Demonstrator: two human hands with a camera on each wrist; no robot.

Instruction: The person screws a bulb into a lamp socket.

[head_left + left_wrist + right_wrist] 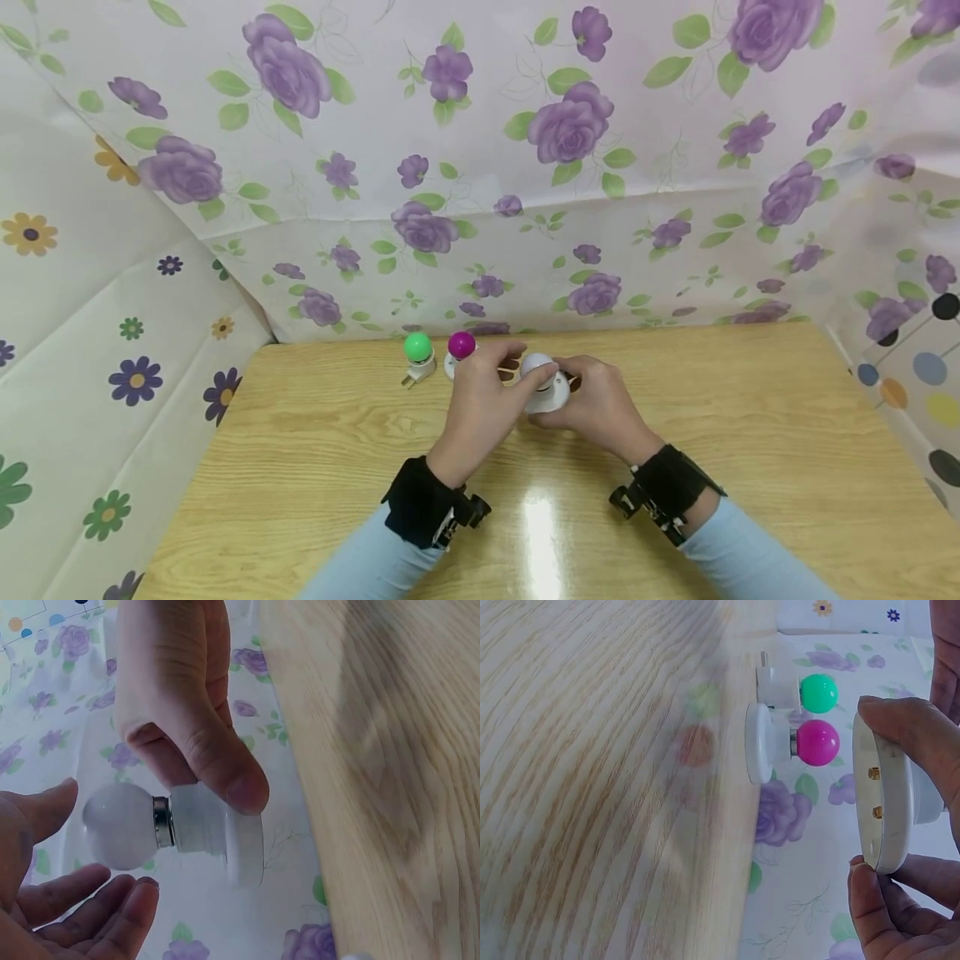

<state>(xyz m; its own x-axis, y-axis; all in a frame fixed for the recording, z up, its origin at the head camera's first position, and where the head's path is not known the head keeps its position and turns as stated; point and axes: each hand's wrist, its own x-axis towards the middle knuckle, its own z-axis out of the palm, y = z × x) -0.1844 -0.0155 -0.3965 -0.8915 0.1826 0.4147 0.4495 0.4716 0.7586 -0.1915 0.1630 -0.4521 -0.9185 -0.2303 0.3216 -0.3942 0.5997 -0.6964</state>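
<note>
My right hand (600,408) grips a white round lamp holder (892,802) by its base, thumb on one side and fingers on the other. A white light bulb (120,826) sits in the holder, its metal collar showing between the two. My left hand (487,387) is around the bulb with fingers spread; in the left wrist view its thumb and fingertips stand apart from the glass. Brass screws show on the underside of the holder in the right wrist view. Both hands are above the table.
Behind the left hand, a magenta bulb (818,742) stands in a white round holder (759,742) on the wooden table (337,467). Beside it is a green bulb (417,347) in a white plug-in socket (422,368) with metal prongs. A flowered sheet (360,167) hangs along the table's back edge.
</note>
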